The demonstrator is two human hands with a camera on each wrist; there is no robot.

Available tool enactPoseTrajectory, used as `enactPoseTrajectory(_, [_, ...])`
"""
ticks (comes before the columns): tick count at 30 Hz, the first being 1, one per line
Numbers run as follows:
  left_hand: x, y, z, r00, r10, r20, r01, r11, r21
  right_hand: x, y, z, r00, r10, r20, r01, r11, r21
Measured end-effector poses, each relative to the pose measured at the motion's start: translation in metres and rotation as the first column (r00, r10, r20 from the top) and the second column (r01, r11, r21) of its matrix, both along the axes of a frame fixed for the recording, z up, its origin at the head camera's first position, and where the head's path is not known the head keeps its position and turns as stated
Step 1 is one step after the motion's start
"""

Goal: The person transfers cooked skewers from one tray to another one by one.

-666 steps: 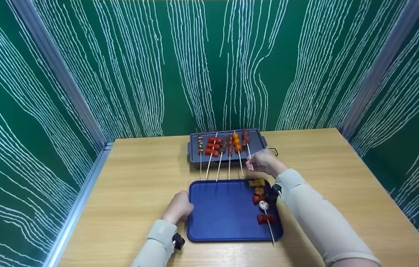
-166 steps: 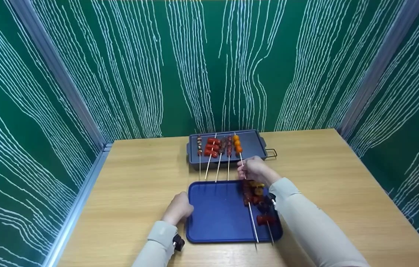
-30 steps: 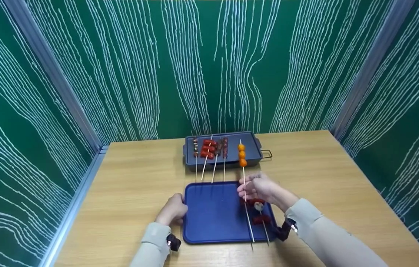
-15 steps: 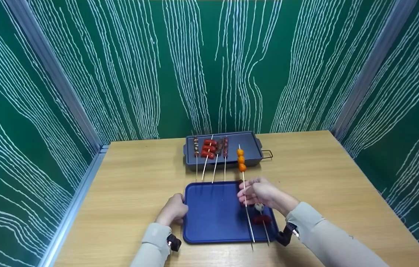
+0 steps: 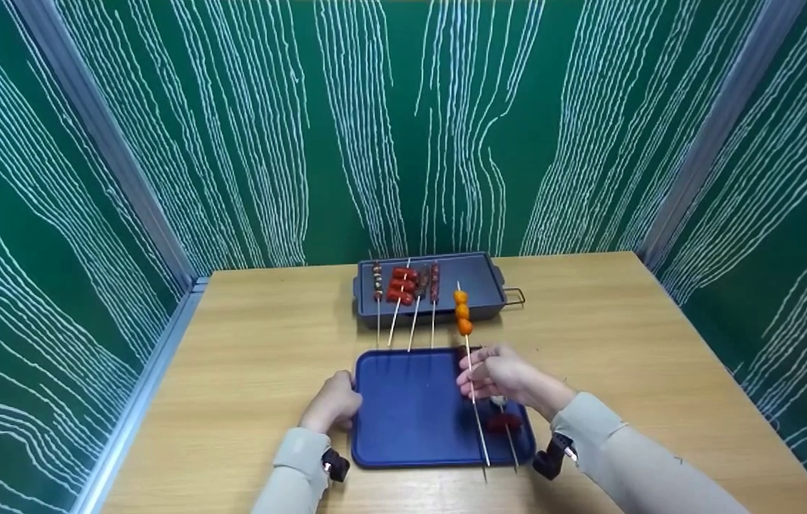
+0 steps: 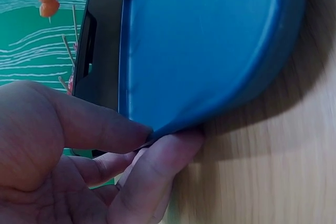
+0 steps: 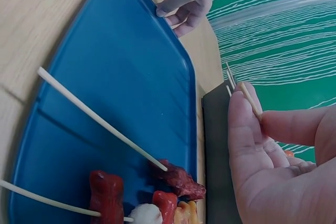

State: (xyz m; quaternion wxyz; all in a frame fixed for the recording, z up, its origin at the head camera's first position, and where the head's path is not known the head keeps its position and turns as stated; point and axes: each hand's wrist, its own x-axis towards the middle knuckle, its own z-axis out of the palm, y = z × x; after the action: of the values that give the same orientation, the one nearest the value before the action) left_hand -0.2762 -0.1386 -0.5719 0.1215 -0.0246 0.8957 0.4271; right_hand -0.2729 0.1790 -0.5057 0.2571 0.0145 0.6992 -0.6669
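Note:
My right hand [image 5: 499,373] pinches the stick of a skewer of orange balls [image 5: 462,312] between thumb and fingers. The balls are raised at the front edge of the dark grill pan [image 5: 474,278], while the stick extends over the blue tray [image 5: 410,407]. With thumb and fingers, my left hand [image 6: 94,156] grips the tray's left rim. At the tray's right side lie a dark red meat skewer [image 7: 181,182] and a mixed skewer with red pieces [image 7: 106,195] and a white piece [image 7: 146,214]. In the head view my right hand partly hides both.
Several skewers lie side by side on the pan's left half, one with red sausage pieces [image 5: 402,285]. Their sticks overhang its front edge toward the tray. A wire handle [image 5: 515,296] sticks out at the pan's right. Green patterned walls [image 5: 403,128] enclose the wooden table [image 5: 267,321].
The dark meat skewer went from the pan to the tray. Since then my right hand has picked up the orange skewer, lately easing it slightly toward the tray. My left hand stays at the rim.

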Motion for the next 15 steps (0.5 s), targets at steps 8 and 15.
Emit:
enactPoseTrajectory(8, [-0.001, 0.0, 0.0, 1.0, -0.007, -0.009, 0.007, 1.0, -0.006, 0.007, -0.001, -0.004, 1.0, 0.017, 0.006, -0.018, 1.0, 0.003])
enactPoseTrajectory(15, [0.0, -0.003, -0.003, 1.0, -0.018, 0.003, 0.018, 1.0, 0.026, 0.015, -0.004, -0.013, 1.0, 0.022, 0.007, -0.023, 1.0, 0.016])
